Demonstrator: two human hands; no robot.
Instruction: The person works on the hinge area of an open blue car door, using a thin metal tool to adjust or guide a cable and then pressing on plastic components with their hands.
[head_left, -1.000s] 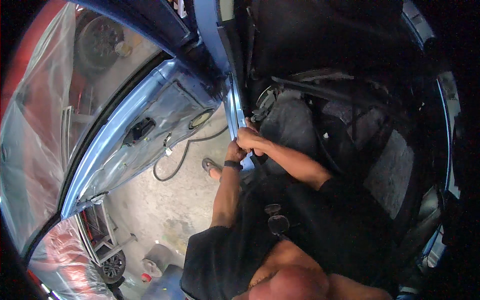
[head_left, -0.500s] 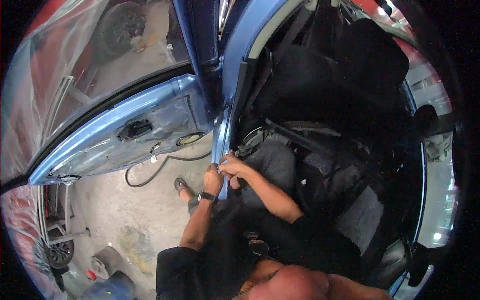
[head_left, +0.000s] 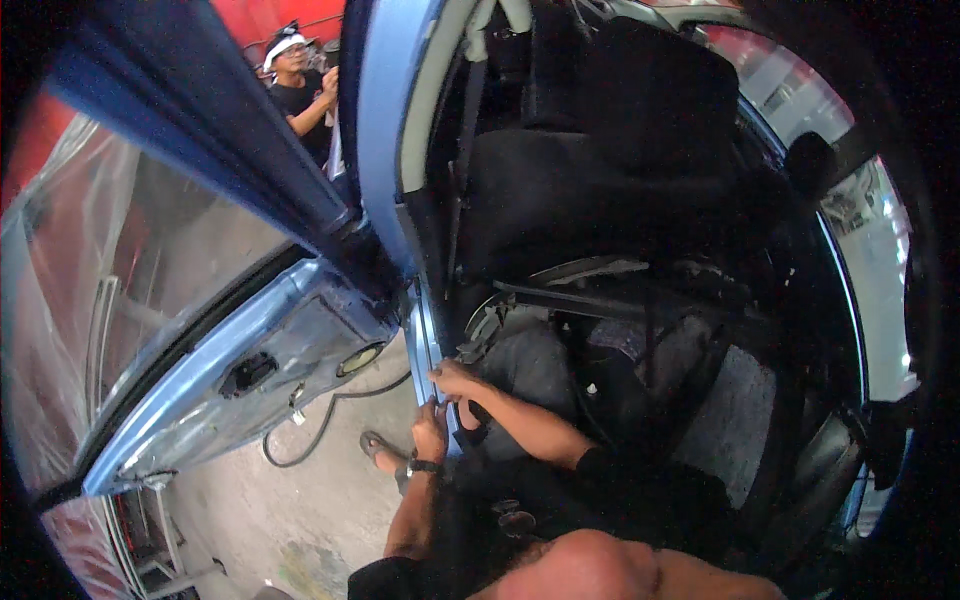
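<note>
I sit at the open doorway of a blue car, both hands down on its blue door sill (head_left: 423, 340). A narrow dark line runs lengthwise along the sill. My left hand (head_left: 430, 430), with a dark watch (head_left: 424, 466) on its wrist, is closed at the near part of the sill. Just beyond it, my right hand (head_left: 457, 381) is also closed, its fingers bent against the sill's inner edge. Whatever the fingers of either hand pinch is hidden or too small to make out.
The open blue door (head_left: 300, 350), its inner panel bare, stands to the left. A black hose (head_left: 325, 440) loops on the concrete floor (head_left: 250, 530). Dark seats (head_left: 650, 120) fill the cabin. Clear plastic sheeting (head_left: 70, 220) hangs far left. Another person (head_left: 305, 95) stands beyond the door.
My view has tilted up and turned, so the car and hands sit lower and another person shows. My right hand has shifted slightly farther along the sill from my left.
</note>
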